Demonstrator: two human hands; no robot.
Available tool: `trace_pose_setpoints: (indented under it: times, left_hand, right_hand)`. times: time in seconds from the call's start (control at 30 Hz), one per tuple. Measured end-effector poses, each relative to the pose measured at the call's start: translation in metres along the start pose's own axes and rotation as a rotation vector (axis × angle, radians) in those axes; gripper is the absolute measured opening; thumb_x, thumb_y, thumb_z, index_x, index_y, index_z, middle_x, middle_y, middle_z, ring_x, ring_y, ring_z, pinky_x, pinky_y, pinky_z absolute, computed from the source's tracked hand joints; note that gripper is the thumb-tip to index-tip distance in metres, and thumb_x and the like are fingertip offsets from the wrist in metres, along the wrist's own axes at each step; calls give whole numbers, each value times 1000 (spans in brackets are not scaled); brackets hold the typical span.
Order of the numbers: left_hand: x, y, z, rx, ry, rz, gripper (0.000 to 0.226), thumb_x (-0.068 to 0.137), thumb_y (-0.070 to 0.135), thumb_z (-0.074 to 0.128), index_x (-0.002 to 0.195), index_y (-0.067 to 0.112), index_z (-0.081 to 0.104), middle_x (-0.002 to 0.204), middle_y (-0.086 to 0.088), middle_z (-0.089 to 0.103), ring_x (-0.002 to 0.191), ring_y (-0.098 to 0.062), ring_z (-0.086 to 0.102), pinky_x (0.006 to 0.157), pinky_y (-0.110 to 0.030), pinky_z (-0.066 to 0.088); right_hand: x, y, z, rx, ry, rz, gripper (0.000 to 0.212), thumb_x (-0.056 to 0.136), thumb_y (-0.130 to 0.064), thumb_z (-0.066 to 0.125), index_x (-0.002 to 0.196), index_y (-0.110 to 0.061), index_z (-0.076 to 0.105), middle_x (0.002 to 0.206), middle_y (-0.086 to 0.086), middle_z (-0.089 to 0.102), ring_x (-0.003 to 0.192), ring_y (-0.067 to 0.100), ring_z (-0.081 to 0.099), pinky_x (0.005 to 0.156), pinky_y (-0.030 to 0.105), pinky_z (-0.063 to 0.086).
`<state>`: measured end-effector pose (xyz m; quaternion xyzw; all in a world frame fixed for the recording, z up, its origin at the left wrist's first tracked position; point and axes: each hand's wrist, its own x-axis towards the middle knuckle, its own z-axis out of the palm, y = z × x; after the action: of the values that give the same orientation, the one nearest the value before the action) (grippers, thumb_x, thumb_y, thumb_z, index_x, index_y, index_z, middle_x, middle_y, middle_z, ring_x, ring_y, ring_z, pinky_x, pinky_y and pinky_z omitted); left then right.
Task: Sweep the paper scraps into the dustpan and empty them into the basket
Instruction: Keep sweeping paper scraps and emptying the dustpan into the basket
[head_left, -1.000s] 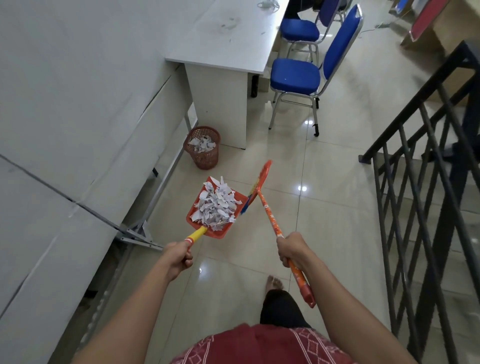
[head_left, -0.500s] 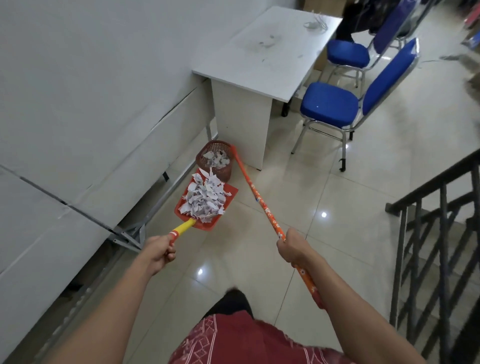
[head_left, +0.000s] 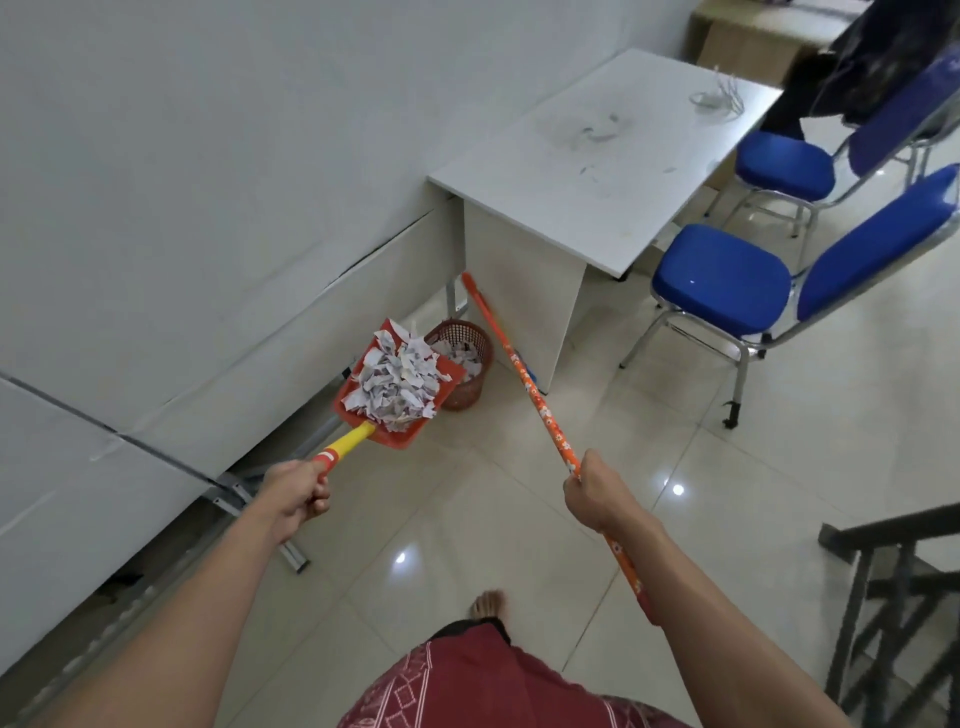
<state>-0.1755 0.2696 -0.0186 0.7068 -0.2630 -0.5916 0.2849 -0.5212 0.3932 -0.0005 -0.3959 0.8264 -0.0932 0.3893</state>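
Observation:
My left hand grips the yellow handle of a red dustpan. The pan is heaped with white paper scraps and hangs just left of and partly over a brown mesh basket on the floor, which holds more scraps. My right hand is closed around an orange flowered broom handle. The handle slants up past the basket's right side toward the white desk's side panel; the broom head is mostly hidden there.
A white desk stands against the wall behind the basket. Two blue chairs are at the right. A dark stair railing is at lower right. A metal bracket lies by the wall. My bare foot is on the tiles.
I have stepped closer to the basket. The loaded dustpan has moved forward to the basket's rim, and the broom handle has swung to the basket's right side.

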Motion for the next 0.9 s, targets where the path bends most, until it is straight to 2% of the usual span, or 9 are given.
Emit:
trace_pose_setpoints:
  times: [0.2,0.6,0.73,0.83,0.9]
  left_hand:
    - [2,28,56,13,83,21,18,96,0,50,80,9,45,66,-8,39,28,-4,32,34,-11,28]
    - [-1,56,173,-6,244,32,17,96,8,58,81,7,49,63,-7,40,37,-9,31,33,-16,31]
    - [-7,66,212,-5,309,32,15,97,10,57,84,7,49,63,-6,40,40,-10,32,33,-15,32]
    - [-4,77,230,17,351,35,12,97,12,55,88,6,51,63,-7,41,47,-14,33,33,-16,34]
    - [4,82,238,54,368,32,10,98,12,54,91,6,52,62,-7,42,47,-15,34,32,-16,35]
  right_hand:
    - [54,-6,-44,-69,3,-58,6,96,-15,42,94,-9,42,83,6,49,63,17,45,50,30,33]
    - [173,20,-162,-174,-101,-199,20,96,-14,41,77,-15,36,79,4,48,61,17,48,48,27,35]
    - [205,25,-196,-182,-159,-240,9,97,-14,40,94,-7,45,81,4,48,67,19,50,58,32,45]
    - [228,20,-211,-191,-175,-272,13,96,-17,41,102,-6,45,82,4,47,76,25,54,63,35,47]
    - [242,18,-216,-206,-193,-283,15,96,-18,41,103,-6,46,82,4,48,76,26,56,60,34,48]
